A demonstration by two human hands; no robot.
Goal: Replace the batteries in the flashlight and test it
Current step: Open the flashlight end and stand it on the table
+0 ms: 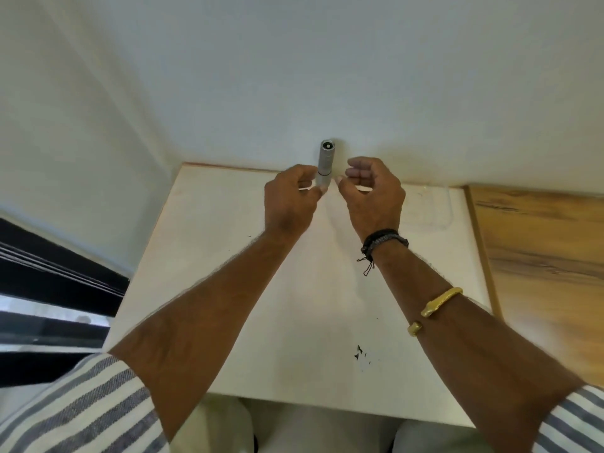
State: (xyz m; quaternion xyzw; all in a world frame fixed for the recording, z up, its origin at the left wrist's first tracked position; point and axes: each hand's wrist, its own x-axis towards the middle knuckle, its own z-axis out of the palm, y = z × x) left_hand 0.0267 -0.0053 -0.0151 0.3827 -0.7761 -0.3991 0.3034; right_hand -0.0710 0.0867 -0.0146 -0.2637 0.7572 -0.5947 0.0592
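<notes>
A slim silver flashlight (pixel 325 163) stands upright above the far edge of the white table (pixel 228 273), its round top end facing the camera and a dark ring around its body. My left hand (pixel 291 201) pinches its lower end between thumb and fingers. My right hand (pixel 372 194) hovers just to the right of it, fingers loosely curled and holding nothing that I can see, thumb tip a short gap from the flashlight. No loose batteries are visible.
A white wall (pixel 294 76) rises right behind the table. A wooden surface (pixel 539 256) adjoins the table on the right. Dark slatted furniture (pixel 49 273) lies at the left. Small black specks (pixel 359 353) mark the tabletop near me.
</notes>
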